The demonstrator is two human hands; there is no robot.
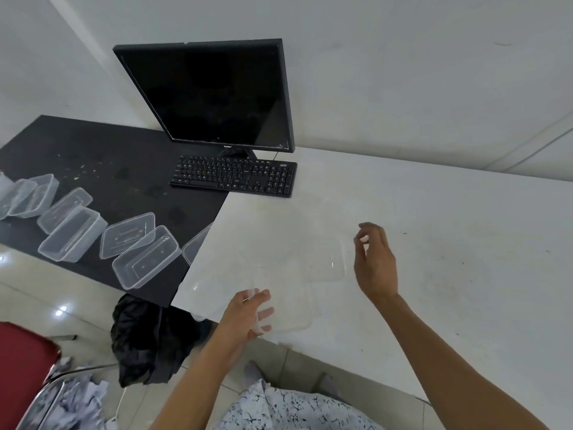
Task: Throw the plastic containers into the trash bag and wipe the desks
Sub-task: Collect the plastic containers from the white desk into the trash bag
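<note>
Presently: left grip [248, 315] pinches the near rim of a clear plastic container [285, 305] at the white desk's [449, 290] near-left corner, right grip [376, 262] released, hovering farther in; container judged light, thin, flexible, slippery, so best held by its stiffer rim.

Black desk [93, 144]: clear containers [145, 257], monitor [204, 94]. White desk [434, 243]: clear lids [322, 262]. Keyboard [235, 176] straddles both. Floor [77, 305]: trash bag [148, 336].
</note>
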